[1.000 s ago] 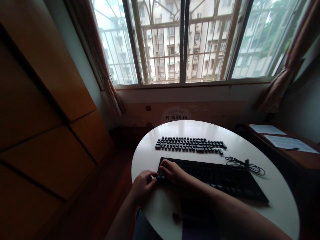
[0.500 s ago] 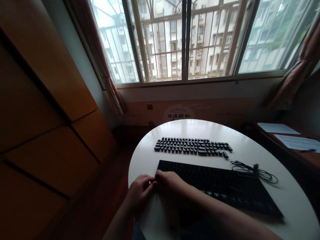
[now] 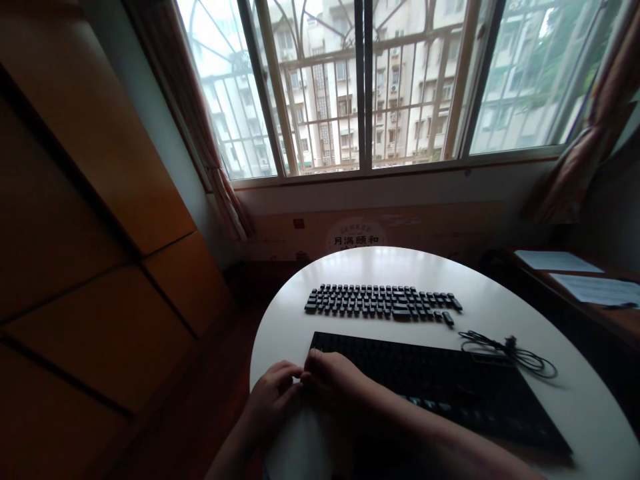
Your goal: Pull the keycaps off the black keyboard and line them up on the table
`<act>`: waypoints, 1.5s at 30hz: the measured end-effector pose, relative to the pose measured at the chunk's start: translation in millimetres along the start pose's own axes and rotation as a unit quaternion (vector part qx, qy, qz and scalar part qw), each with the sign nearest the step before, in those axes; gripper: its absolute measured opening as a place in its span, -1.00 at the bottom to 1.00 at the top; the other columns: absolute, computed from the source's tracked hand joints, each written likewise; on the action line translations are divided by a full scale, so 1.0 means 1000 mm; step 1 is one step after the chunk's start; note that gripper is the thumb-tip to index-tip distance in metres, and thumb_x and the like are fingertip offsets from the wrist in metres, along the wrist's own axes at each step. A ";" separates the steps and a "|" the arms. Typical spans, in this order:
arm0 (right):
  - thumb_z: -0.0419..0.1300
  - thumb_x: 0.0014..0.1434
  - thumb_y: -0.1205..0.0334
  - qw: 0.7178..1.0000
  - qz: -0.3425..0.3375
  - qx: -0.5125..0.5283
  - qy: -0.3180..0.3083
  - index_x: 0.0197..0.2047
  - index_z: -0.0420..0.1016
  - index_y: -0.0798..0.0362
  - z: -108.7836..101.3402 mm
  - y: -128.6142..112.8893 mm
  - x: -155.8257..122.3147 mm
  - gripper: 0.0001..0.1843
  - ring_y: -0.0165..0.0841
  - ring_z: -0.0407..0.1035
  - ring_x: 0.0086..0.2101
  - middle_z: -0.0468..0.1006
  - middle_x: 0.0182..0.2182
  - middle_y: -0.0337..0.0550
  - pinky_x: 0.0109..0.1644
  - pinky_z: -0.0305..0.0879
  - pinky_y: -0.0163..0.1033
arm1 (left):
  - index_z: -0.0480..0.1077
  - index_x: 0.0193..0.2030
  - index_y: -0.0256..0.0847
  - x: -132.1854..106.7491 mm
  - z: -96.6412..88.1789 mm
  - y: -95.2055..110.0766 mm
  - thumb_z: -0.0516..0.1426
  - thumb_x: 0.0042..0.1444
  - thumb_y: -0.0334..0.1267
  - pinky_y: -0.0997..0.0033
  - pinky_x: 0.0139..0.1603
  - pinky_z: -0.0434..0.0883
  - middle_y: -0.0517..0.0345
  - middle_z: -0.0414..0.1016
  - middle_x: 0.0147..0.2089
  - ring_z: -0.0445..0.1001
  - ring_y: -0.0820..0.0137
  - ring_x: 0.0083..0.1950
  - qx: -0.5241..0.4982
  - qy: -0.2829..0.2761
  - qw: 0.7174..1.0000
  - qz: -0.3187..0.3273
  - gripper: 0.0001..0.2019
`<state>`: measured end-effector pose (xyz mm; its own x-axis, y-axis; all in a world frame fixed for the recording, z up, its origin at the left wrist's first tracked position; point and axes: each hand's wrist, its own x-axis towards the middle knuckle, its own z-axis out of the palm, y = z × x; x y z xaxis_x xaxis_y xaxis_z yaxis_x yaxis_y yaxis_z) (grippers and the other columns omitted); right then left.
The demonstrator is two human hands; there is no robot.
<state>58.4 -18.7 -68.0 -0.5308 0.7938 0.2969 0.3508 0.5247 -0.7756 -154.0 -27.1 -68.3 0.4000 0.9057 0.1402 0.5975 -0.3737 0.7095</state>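
Note:
A black keyboard (image 3: 400, 367) lies at a slant on the white round table (image 3: 280, 327), most of its face bare of keycaps, with a few lighter-edged keys near its front edge. At its left end my right hand (image 3: 333, 375) is closed, fingers curled down over the corner. My left hand (image 3: 273, 393) meets it there, thumb and fingers pinched together beside the keyboard's edge. The fingertips of both hands touch or nearly touch, and whatever is between them is hidden. My right forearm crosses in front of the keyboard. Behind it, black keycaps (image 3: 373, 301) stand in rows on the table.
A coiled black cable (image 3: 515, 350) lies by the keyboard's far right corner. Papers (image 3: 595, 288) rest on a brown desk at the right. A wooden cabinet (image 3: 100, 200) stands at the left, and a barred window (image 3: 365, 87) is ahead.
The view has tilted up slightly, so the table and keyboard sit lower in the picture. Both hands stay together at the keyboard's left end, with only small finger shifts.

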 end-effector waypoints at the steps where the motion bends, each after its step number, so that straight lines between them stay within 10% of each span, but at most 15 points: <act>1: 0.17 0.29 0.21 1.000 0.001 -0.001 0.001 -0.11 0.42 0.01 0.000 0.000 0.000 -0.88 -0.30 0.51 -0.25 0.62 -0.22 -0.17 -0.19 0.32 -0.35 | 0.55 -0.15 -0.17 0.001 0.000 0.000 0.11 0.19 -0.11 0.30 -0.10 0.46 -0.04 0.53 -0.12 0.49 0.21 -0.15 -0.004 -0.002 1.000 0.001 -0.74; 45: 0.15 0.32 0.20 0.998 -0.007 -0.026 0.059 -0.15 0.33 0.03 0.006 0.005 0.002 -0.90 -0.30 0.54 -0.30 0.63 -0.26 -0.12 -0.30 0.32 -0.38 | 0.51 -0.11 -0.16 0.018 -0.009 -0.008 0.06 0.23 0.01 0.33 -0.16 0.43 0.02 0.54 -0.15 0.47 0.22 -0.17 -0.034 -0.081 0.996 0.007 -0.66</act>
<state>54.5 -16.0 -74.6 -0.4415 0.8158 0.3734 0.3857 0.5484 -0.7420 -157.7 -6.3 -65.0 0.5179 0.8545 0.0402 0.5456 -0.3661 0.7538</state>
